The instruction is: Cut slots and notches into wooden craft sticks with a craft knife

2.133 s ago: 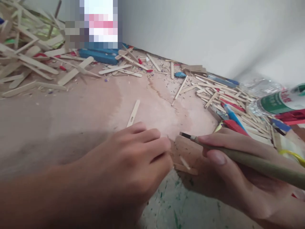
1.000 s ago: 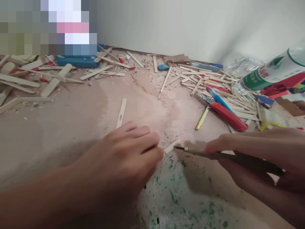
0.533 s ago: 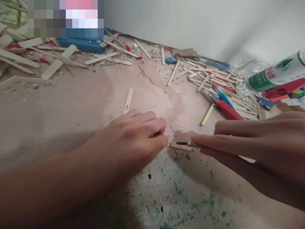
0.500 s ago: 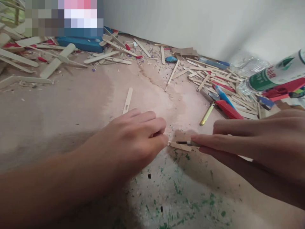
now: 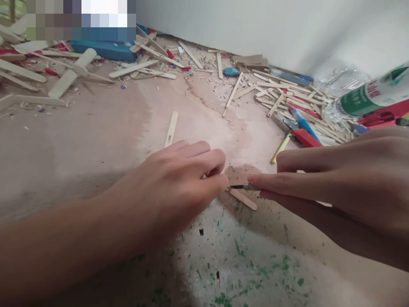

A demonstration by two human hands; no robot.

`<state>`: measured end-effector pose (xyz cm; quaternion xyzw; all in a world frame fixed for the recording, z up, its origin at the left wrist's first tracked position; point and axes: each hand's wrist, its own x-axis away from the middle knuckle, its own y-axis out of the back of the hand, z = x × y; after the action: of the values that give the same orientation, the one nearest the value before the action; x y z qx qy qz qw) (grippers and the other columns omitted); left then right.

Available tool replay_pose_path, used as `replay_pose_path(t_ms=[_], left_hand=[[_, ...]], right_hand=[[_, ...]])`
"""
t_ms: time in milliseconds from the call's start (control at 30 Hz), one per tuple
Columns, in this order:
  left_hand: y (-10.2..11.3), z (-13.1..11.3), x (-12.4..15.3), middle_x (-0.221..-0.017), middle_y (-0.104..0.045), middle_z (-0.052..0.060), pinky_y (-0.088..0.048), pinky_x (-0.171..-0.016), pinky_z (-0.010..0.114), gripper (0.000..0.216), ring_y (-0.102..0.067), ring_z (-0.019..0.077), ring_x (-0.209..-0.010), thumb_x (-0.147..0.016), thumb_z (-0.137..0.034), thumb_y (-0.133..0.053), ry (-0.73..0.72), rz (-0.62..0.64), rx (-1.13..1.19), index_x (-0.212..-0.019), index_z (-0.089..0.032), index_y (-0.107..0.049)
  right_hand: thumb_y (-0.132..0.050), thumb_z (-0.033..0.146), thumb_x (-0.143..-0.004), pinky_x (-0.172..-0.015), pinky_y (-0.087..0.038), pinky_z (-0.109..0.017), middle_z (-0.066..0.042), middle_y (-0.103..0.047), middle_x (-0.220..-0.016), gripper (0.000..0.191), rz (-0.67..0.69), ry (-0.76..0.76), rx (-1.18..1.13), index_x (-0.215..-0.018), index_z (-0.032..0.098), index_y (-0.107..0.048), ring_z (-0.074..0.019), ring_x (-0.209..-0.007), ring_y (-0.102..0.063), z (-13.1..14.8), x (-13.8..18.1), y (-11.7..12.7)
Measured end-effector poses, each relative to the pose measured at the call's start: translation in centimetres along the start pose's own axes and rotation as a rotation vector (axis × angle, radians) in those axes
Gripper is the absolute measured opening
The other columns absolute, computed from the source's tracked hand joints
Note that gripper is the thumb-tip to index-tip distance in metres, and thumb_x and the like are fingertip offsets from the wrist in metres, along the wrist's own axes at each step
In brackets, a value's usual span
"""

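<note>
My left hand (image 5: pixel 179 183) lies knuckles up on the worn board, its curled fingertips pinching the left end of a short wooden stick piece (image 5: pixel 245 200). My right hand (image 5: pixel 335 183) reaches in from the right and grips a thin craft knife (image 5: pixel 240 186), forefinger stretched along it. The dark blade tip sits over the stick's left end, just beside my left fingertips. Most of the knife handle is hidden inside my right hand.
A slotted loose stick (image 5: pixel 171 129) lies behind my left hand. A stick pile (image 5: pixel 284 100), red cutter (image 5: pixel 305 137), yellow tool (image 5: pixel 280 148) and plastic bottle (image 5: pixel 367 96) crowd the right. More sticks (image 5: pixel 64 81) and a blue box (image 5: pixel 105 49) lie far left by the wall (image 5: pixel 255 25).
My right hand lowered the knife from above the board until the blade met the stick by my left fingertips. The stick's free end swung toward me. My left hand stayed put.
</note>
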<state>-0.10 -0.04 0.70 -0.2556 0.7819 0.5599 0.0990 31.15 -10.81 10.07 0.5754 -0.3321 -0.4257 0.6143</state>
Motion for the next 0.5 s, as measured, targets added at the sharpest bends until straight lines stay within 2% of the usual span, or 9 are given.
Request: replay_pose_path(t_ms=[133, 200, 333, 433, 500], left_hand=[[0.1, 0.1, -0.2, -0.118, -0.085, 0.006, -0.055, -0.09, 0.044, 0.04, -0.075, 0.0264, -0.101, -0.116, 0.007, -0.057, -0.02, 0.003, 0.003, -0.111, -0.023, -0.083], [0.1, 0.2, -0.4, -0.116, -0.084, 0.006, -0.054, -0.089, 0.044, 0.042, -0.074, 0.0266, -0.101, -0.115, 0.009, -0.055, -0.029, 0.005, 0.003, -0.112, -0.022, -0.084], [0.0, 0.2, -0.5, -0.112, -0.083, 0.006, -0.053, -0.088, 0.043, 0.051, -0.071, 0.0253, -0.098, -0.114, 0.012, -0.045, -0.037, 0.003, 0.001, -0.106, -0.021, -0.083], [-0.1, 0.2, -0.5, -0.114, -0.085, 0.006, -0.056, -0.09, 0.043, 0.054, -0.074, 0.0258, -0.101, -0.114, 0.012, -0.044, -0.041, -0.002, 0.031, -0.115, -0.019, -0.088], [-0.1, 0.2, -0.6, -0.119, -0.088, 0.008, -0.061, -0.094, 0.043, 0.047, -0.078, 0.0272, -0.106, -0.118, 0.008, -0.051, -0.033, 0.006, 0.041, -0.12, -0.018, -0.09]], right_hand=[[-0.065, 0.036, -0.125, -0.059, -0.021, -0.05, 0.001, -0.066, -0.074, 0.029, 0.071, 0.19, 0.094, -0.13, 0.043, -0.093, -0.0231, -0.053, -0.047, 0.2, -1.7, 1.0], [-0.065, 0.031, -0.123, -0.059, -0.018, -0.051, 0.001, -0.063, -0.071, 0.03, 0.09, 0.239, 0.151, -0.131, 0.042, -0.092, -0.024, -0.051, -0.043, 0.4, -2.4, 1.4], [-0.066, 0.03, -0.122, -0.06, -0.022, -0.053, 0.001, -0.066, -0.069, 0.027, 0.1, 0.281, 0.164, -0.123, 0.04, -0.092, -0.0252, -0.052, -0.045, 0.8, -3.2, 1.9], [-0.066, 0.031, -0.125, -0.06, -0.026, -0.053, 0.001, -0.07, -0.072, 0.03, 0.111, 0.29, 0.14, -0.124, 0.039, -0.095, -0.0241, -0.052, -0.049, 0.7, -3.2, 2.1], [-0.068, 0.035, -0.127, -0.06, -0.028, -0.052, 0.001, -0.073, -0.074, 0.03, 0.12, 0.22, 0.077, -0.128, 0.041, -0.098, -0.0224, -0.051, -0.052, 0.5, -3.0, 2.2]])
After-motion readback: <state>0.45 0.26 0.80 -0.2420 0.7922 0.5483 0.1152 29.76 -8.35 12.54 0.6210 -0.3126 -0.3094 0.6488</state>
